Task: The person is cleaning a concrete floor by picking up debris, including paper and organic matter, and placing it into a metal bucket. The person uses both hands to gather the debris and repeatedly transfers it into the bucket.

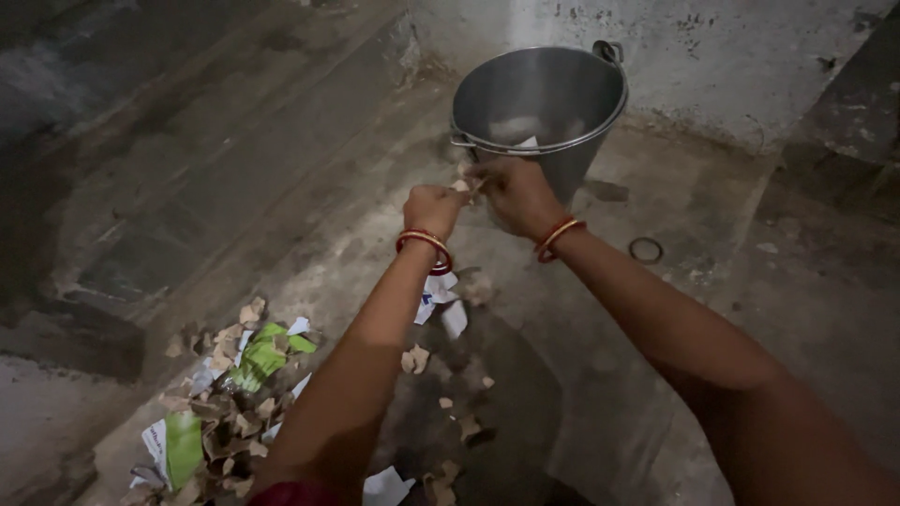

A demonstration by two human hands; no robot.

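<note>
My left hand (432,207) and my right hand (515,190) are raised close together just in front of a steel bucket (539,98). Both are closed on a small brown scrap of cardboard (466,183) held between them. Each wrist wears red and gold bangles. The bucket stands upright on the concrete floor by the wall, with pale scraps showing inside it. Below my left arm lies a pile of torn paper and cardboard (225,394), brown, white and green.
Loose torn scraps (441,300) lie scattered on the floor under my arms. A small dark ring (645,249) rests on the floor to the right of the bucket. A stained white wall (731,56) runs behind the bucket, and a dark raised ledge (112,215) borders the left.
</note>
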